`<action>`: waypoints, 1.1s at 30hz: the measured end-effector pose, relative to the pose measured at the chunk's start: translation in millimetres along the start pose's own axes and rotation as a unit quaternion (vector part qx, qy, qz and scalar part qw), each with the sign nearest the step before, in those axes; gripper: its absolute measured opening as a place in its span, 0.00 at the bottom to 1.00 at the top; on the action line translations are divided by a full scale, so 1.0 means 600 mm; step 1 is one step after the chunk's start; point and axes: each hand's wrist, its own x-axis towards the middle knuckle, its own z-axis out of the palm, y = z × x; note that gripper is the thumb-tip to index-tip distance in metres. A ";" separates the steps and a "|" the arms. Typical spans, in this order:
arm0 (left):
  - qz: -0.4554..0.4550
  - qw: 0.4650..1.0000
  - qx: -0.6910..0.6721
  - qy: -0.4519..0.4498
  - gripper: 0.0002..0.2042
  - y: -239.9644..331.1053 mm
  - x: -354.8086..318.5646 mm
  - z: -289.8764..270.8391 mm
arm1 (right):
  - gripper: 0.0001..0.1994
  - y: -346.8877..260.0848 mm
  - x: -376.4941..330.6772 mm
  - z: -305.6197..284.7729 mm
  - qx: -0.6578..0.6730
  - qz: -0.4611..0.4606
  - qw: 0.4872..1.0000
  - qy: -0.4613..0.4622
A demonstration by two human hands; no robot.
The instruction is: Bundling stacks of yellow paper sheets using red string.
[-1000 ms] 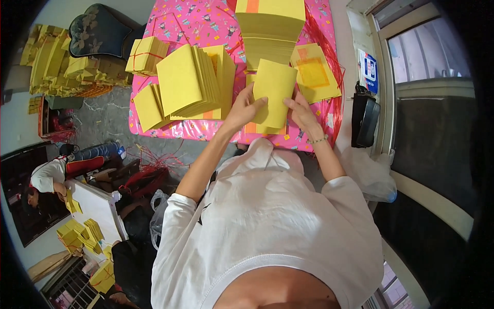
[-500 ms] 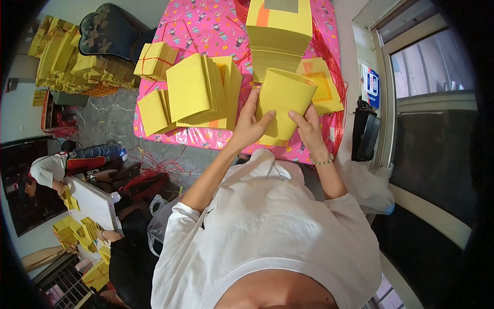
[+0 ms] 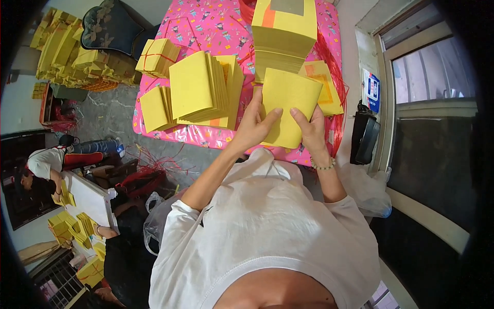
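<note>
Yellow paper [image 3: 292, 108] flattening nr stack [image 3: 284, 38], L hand [image 3: 257, 123] + R hand [image 3: 312, 131] pinching it; L of stack, bundle [image 3: 158, 57] sitting tied, pile [image 3: 191, 87] untied

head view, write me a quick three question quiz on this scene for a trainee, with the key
1. Multiple choice: what do the left hand and right hand hold? A: a red cord. B: yellow paper. C: a plastic bag.
2. True or false: the red-tied bundle sits left of the tall stack.
3. Fill in: the beaded bracelet is on the ____ wrist.

Key: 1 B; 2 true; 3 right.
</note>
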 end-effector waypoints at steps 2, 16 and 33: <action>-0.001 1.000 0.019 0.000 0.24 -0.006 0.001 -0.004 | 0.17 -0.001 0.002 -0.003 -0.022 0.011 1.000 0.001; -0.137 0.984 -0.111 -0.008 0.22 0.004 0.032 -0.017 | 0.17 -0.005 0.034 0.003 0.030 0.085 0.996 0.019; -0.012 0.995 -0.011 0.096 0.20 0.002 0.000 -0.012 | 0.12 -0.018 0.045 0.019 -0.027 0.028 0.999 0.031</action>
